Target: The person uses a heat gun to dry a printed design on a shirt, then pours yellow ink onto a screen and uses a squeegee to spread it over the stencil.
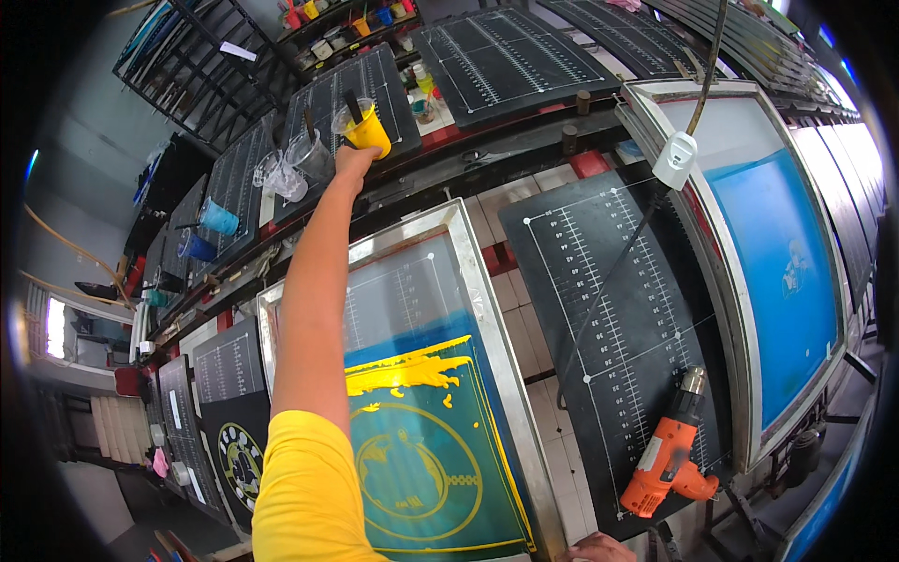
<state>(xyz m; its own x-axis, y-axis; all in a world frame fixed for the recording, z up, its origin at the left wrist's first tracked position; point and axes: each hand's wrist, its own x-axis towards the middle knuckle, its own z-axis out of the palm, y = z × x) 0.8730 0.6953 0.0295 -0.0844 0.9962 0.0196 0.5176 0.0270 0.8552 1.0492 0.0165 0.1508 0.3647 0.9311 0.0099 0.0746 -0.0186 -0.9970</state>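
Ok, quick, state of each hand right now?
Left hand: closed on the yellow cup.
Right hand: partly cut off by the picture's lower edge, near the metal-framed screen; cannot tell if open or closed.

Bright yellow short sleeve [309, 487], plain cloth, bare left forearm [316, 281], bare left hand [358, 163], bare right hand [601, 548]

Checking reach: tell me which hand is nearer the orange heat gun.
Right. The right hand is by the screen frame, on the near left side of the orange heat gun; the left hand is far ahead and left of it, at the yellow plastic cup.
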